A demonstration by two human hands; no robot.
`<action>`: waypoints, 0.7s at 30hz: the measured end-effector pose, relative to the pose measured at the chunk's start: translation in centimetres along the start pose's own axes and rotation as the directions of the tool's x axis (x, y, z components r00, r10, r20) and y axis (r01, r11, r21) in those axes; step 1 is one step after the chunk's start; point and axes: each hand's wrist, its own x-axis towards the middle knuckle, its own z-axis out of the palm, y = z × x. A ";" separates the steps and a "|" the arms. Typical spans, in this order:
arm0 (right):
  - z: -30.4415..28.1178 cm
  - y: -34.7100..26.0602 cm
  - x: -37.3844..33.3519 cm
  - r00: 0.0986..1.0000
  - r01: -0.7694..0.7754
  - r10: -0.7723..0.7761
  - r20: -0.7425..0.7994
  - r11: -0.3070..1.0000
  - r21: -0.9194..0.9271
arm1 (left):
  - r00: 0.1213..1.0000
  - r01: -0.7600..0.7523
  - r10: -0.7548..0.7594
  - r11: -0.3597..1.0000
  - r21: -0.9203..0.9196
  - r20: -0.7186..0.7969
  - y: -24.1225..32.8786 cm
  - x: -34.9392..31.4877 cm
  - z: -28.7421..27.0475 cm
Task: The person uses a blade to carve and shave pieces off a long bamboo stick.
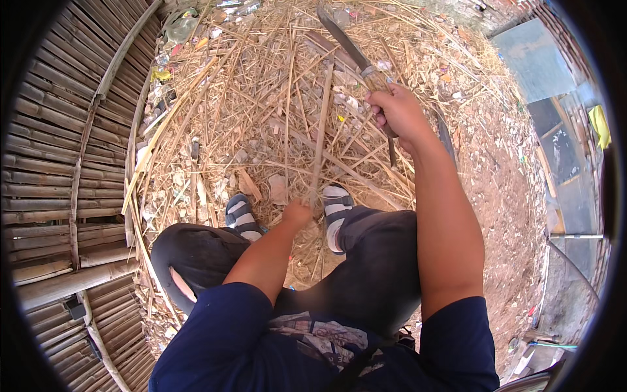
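My right hand [397, 116] is wrapped round the wooden handle of a machete [347, 43], raised out ahead to the right. Its long dark blade points up and to the left and curves at the tip. Low between my feet, my left hand [298, 213] is closed at the near end of a split bamboo strip [321, 124]. That strip stretches away from me over the littered ground. The fingers of the left hand are mostly hidden behind its back.
Loose bamboo slivers [248, 85] and straw cover the ground, mixed with stones and scraps. At the left stands a bamboo slat wall [46, 176]. Grey sheets [539, 62] lean along the right side. My sandalled feet [336, 212] are close to the left hand.
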 end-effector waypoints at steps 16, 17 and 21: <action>-1.4 0.8 0.2 1.000 0.021 -0.022 -0.017 0.999 -0.024 | 0.901 -0.156 0.268 0.934 0.322 -0.341 0.0 -2.4 -4.1; -1.5 0.8 0.1 1.000 0.026 -0.026 -0.009 1.000 -0.018 | 0.888 -0.228 0.324 0.926 0.301 -0.326 0.1 -1.0 -3.7; -0.9 0.5 0.6 1.000 0.010 -0.009 0.014 0.999 -0.032 | 0.952 -0.182 0.218 0.968 0.173 -0.213 -1.8 4.3 -1.2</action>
